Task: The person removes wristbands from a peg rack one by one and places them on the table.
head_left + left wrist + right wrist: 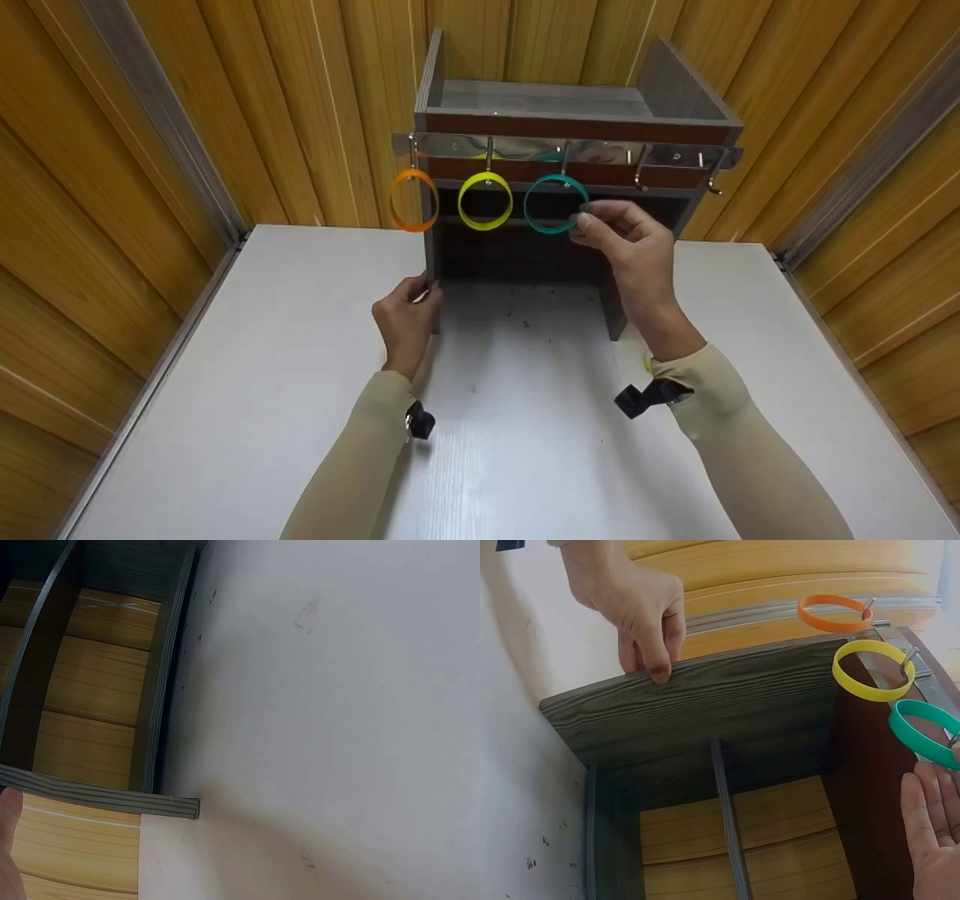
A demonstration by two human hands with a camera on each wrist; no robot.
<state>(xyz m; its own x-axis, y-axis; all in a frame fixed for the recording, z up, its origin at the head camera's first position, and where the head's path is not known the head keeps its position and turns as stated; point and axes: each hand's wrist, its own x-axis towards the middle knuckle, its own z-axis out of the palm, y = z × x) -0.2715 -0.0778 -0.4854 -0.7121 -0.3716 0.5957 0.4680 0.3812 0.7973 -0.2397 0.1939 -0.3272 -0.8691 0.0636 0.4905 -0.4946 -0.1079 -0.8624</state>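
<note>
My right hand pinches the right edge of a teal silicone wristband between thumb and fingers. This band hangs at the third hook of a metal hook rail on the shelf's front. An orange wristband and a yellow wristband hang from the two hooks to its left. My left hand grips the front edge of the grey wooden shelf's left side panel, low down. In the right wrist view, the left hand's thumb lies over that panel's edge.
Two hooks at the rail's right end carry no band. A bit of something yellow shows on the white table behind my right wrist. Wood-patterned walls stand behind and on both sides.
</note>
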